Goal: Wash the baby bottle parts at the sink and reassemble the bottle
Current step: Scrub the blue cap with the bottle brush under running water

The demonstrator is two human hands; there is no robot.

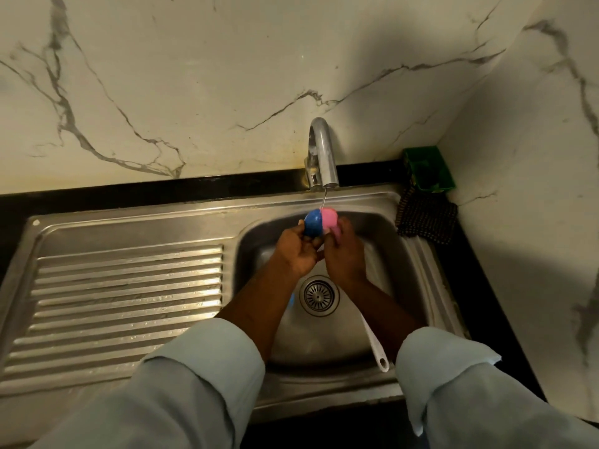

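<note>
Over the steel sink basin (382,254), my left hand (296,251) grips a blue bottle part (312,223). My right hand (345,257) holds a pink sponge (331,220) pressed against that blue part. Both sit under the chrome tap (321,150), from which a thin stream of water runs onto them. A white brush handle (376,348) lies in the basin under my right forearm. A bit of another blue item (291,299) shows in the basin beside my left forearm, mostly hidden.
The ribbed steel drainboard (126,299) spreads to the left, wet with drops. The drain strainer (318,295) sits mid-basin. A dark dotted cloth (426,218) hangs at the sink's right rim, with a green holder (428,170) in the corner behind it. Marble walls stand behind and to the right.
</note>
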